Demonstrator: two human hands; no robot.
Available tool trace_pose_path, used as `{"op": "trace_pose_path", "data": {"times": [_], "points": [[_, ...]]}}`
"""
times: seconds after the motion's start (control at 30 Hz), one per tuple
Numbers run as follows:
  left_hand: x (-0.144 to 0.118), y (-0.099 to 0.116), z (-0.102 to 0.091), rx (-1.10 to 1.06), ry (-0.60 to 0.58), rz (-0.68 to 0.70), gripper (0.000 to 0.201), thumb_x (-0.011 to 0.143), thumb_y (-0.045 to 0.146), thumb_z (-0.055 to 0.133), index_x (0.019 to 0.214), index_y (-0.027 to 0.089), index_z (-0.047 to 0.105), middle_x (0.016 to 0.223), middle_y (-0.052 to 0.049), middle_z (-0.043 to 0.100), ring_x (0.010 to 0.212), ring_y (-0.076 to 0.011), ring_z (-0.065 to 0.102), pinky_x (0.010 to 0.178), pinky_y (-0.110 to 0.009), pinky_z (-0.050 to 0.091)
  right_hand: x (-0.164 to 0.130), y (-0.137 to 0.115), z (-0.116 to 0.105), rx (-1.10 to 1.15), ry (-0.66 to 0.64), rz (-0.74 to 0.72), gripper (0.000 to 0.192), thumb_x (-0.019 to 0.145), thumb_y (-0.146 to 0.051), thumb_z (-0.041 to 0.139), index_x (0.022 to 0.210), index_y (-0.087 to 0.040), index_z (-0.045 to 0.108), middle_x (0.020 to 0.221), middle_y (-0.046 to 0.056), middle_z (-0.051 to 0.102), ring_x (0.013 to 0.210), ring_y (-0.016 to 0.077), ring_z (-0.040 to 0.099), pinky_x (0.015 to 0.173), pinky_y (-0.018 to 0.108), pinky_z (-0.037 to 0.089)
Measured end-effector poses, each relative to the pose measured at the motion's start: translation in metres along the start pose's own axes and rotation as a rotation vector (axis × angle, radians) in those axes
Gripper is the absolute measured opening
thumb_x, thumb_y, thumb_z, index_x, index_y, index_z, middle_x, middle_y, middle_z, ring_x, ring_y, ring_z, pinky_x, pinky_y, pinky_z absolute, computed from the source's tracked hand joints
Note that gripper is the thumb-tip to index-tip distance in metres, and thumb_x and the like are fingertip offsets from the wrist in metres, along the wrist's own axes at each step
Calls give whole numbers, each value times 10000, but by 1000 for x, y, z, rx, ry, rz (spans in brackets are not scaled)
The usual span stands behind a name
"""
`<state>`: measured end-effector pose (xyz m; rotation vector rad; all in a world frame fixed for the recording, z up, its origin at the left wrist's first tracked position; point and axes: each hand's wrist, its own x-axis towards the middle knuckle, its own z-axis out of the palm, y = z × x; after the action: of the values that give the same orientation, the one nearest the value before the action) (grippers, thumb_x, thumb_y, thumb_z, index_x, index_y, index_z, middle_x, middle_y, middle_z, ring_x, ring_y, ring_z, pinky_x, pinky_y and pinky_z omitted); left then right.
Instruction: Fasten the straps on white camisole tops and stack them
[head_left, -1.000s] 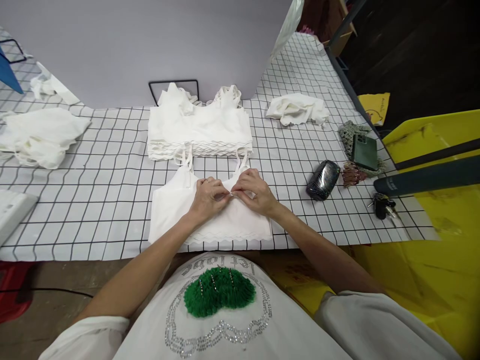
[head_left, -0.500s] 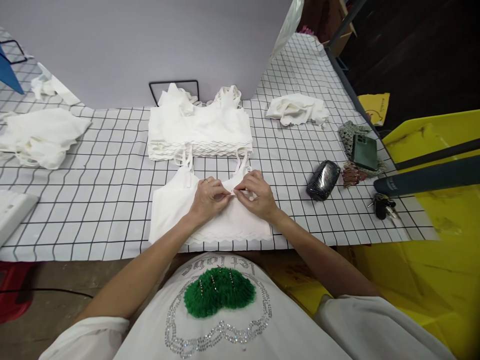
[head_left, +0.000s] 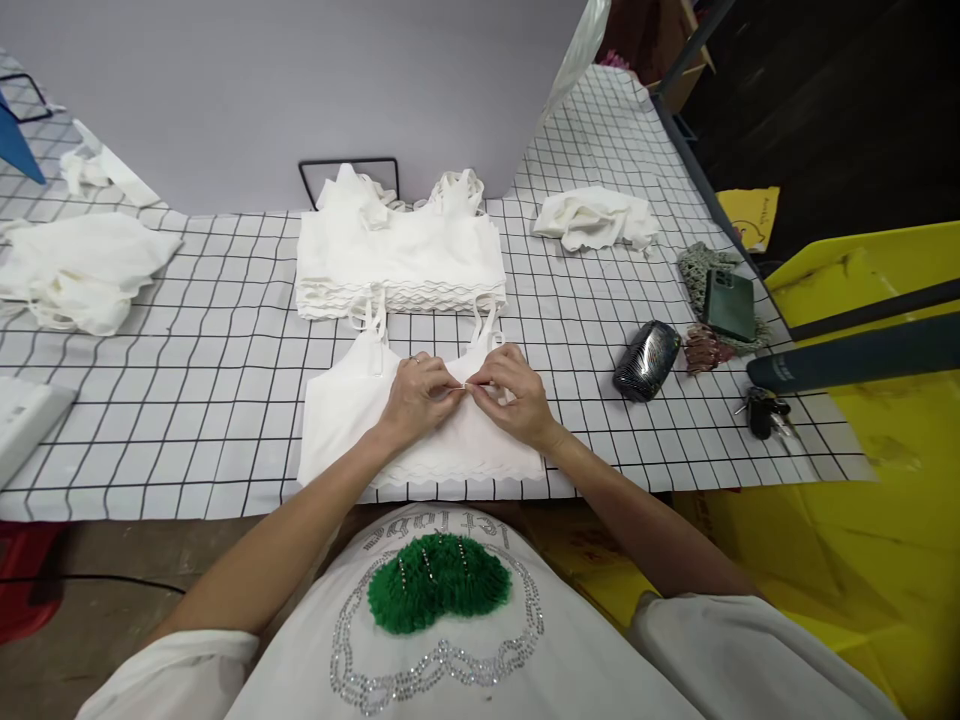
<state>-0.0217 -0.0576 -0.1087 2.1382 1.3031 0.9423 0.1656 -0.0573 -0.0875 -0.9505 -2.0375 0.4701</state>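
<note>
Black-gridded white sheeting covers our worktable below a pale grey backdrop. At centre frame our left hand and right hand meet fingertip to fingertip, both pinched shut on the neckline of a white strappy camisole top. Both forearms angle in from the lower edge. The top lies flat, straps pointing away, scalloped hem nearest us. Just above it sits a neat stack of folded white tops.

Grid-patterned table, pale wall
</note>
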Motion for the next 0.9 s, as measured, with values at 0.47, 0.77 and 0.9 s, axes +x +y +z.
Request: {"op": "trace_pose_path", "data": {"times": [0.47, 0.77, 0.9], "points": [[0, -2, 1, -15, -9, 3, 97, 826, 231, 745, 732, 206, 747, 694, -4, 656, 731, -180, 550, 709, -337, 368, -1, 7, -1, -96, -61, -41, 148, 911, -198, 580, 774, -217, 632, 689, 17, 604, 803, 208, 526, 838, 423, 394], [0, 0, -2, -62, -11, 4, 146, 836, 232, 745, 692, 211, 734, 689, -7, 664, 730, -187, 549, 722, -348, 390, 12, 9, -16, -250, -278, -212, 217, 951, -144, 488, 780, -187, 614, 736, 38, 592, 859, 212, 485, 925, 456, 343], [0, 1, -3, -58, -49, -29, 120, 841, 243, 747, 726, 210, 743, 728, -13, 679, 748, -190, 556, 747, -357, 386, 20, 10, -25, -292, -485, -238, 272, 976, -141, 436, 773, -172, 615, 768, 57, 601, 877, 217, 464, 927, 475, 330]]}}
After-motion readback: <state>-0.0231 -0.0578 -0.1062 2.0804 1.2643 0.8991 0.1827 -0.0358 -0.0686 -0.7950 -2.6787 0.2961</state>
